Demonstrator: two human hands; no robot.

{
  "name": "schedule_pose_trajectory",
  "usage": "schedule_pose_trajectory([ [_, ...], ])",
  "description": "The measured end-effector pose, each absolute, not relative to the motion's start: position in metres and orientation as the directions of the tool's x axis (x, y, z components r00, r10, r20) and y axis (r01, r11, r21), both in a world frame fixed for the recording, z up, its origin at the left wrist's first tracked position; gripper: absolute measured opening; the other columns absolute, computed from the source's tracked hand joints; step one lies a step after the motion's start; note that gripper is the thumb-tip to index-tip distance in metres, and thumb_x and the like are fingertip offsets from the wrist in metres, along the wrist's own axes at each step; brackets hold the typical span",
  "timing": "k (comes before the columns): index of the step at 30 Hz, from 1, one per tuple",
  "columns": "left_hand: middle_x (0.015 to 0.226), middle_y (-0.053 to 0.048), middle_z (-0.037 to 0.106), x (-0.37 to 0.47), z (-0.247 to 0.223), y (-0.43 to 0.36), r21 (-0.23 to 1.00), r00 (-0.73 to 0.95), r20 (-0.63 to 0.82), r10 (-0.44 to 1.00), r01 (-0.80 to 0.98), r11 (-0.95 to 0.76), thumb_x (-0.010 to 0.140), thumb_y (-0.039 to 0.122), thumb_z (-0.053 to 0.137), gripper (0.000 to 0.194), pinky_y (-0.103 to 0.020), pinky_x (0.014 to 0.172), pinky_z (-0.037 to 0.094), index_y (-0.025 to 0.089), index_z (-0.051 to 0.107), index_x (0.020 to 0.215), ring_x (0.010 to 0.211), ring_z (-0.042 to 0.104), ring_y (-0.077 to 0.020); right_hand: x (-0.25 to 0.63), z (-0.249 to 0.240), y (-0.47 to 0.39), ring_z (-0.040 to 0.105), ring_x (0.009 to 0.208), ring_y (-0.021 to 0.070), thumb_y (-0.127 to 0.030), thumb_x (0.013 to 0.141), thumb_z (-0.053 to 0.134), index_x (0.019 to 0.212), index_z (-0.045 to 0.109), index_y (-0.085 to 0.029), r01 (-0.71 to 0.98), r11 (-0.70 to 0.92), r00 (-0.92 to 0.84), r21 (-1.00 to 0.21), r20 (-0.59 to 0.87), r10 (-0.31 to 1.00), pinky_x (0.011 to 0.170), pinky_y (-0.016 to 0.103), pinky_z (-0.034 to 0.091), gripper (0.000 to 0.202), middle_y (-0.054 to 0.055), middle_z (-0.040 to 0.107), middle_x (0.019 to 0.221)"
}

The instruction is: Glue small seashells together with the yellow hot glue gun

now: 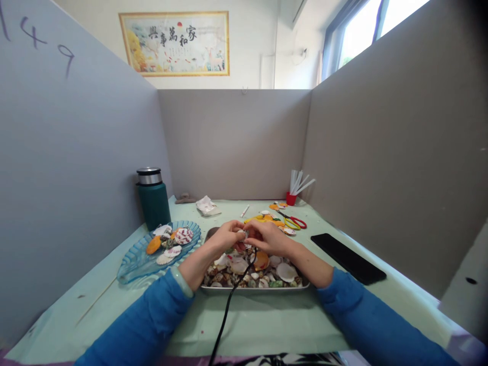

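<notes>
My left hand (229, 236) and my right hand (269, 238) meet above a metal tray (254, 291), fingertips pinched together. Between them is a small whitish piece (242, 233), mostly hidden by the fingers, so its kind is unclear. Under the hands the tray holds many seashells, among them an orange scallop shell (261, 261), a broad white shell (285, 272) and small spotted snail shells. A black cable (229, 304) runs from below my right hand across the tray's front rim toward me.
To the left stand a blue glass plate (131, 272) with shells and a green bottle (153, 206). Behind the tray lie scissors (294, 222), more shells and a crumpled tissue (206, 205). A red cup (291, 199) holds white sticks. At right rests a black phone-like slab (347, 258). Grey partitions (234, 145) enclose the table.
</notes>
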State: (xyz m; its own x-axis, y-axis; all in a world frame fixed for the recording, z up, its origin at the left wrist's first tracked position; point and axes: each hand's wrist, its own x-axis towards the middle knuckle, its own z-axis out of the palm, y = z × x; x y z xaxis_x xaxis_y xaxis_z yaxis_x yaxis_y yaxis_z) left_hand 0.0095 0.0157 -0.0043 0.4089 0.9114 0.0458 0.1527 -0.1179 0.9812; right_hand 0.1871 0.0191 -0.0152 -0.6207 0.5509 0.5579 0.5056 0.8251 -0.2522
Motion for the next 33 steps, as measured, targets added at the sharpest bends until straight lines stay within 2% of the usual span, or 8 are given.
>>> schedule_pose_trajectory([
  [9, 0.058, 0.001, 0.057, 0.0103, -0.0021, 0.0135, 0.987, 0.428, 0.094, 0.899, 0.077, -0.14, 0.068, 0.013, 0.056, 0.022, -0.023, 0.046, 0.046, 0.013, 0.049, 0.089, 0.044, 0.056, -0.0109, 0.1879, -0.015, 0.0178, 0.05, 0.057, 0.0103, -0.031, 0.082, 0.059, 0.107, 0.05, -0.017, 0.498, 0.827, -0.605, -0.262, 0.578, 0.548, 0.054, 0.02, 0.033, 0.03, -0.002, 0.056, 0.065],
  [15, 0.057, 0.001, 0.058, 0.0102, -0.0007, 0.0114, 0.987, 0.438, 0.081, 0.895, 0.093, -0.134, 0.066, 0.014, 0.058, 0.025, -0.022, 0.044, 0.045, 0.012, 0.049, 0.089, 0.041, 0.055, -0.0103, 0.188, -0.0147, 0.0177, 0.049, 0.056, 0.0107, -0.033, 0.084, 0.055, 0.104, 0.055, -0.017, 0.495, 0.842, -0.625, -0.213, 0.587, 0.515, 0.055, 0.021, 0.033, 0.026, -0.001, 0.056, 0.063],
  [23, 0.058, 0.0, 0.059, 0.0105, -0.0034, 0.0126, 0.983, 0.444, 0.091, 0.891, 0.104, -0.152, 0.076, 0.02, 0.055, 0.021, -0.023, 0.048, 0.047, 0.012, 0.048, 0.094, 0.046, 0.056, -0.0109, 0.1882, -0.0163, 0.0204, 0.049, 0.056, 0.0105, -0.034, 0.085, 0.055, 0.105, 0.056, -0.017, 0.523, 0.825, -0.591, -0.216, 0.605, 0.533, 0.056, 0.021, 0.033, 0.026, -0.001, 0.057, 0.063],
  [33, 0.061, 0.0, 0.058, 0.0102, -0.0043, 0.0142, 0.988, 0.448, 0.066, 0.892, 0.094, -0.12, 0.077, 0.014, 0.05, 0.019, -0.023, 0.05, 0.048, 0.011, 0.048, 0.095, 0.048, 0.057, -0.0101, 0.1875, -0.0151, 0.0188, 0.048, 0.055, 0.0104, -0.034, 0.084, 0.056, 0.102, 0.057, -0.016, 0.524, 0.823, -0.583, -0.218, 0.613, 0.533, 0.055, 0.02, 0.033, 0.025, -0.001, 0.057, 0.062],
])
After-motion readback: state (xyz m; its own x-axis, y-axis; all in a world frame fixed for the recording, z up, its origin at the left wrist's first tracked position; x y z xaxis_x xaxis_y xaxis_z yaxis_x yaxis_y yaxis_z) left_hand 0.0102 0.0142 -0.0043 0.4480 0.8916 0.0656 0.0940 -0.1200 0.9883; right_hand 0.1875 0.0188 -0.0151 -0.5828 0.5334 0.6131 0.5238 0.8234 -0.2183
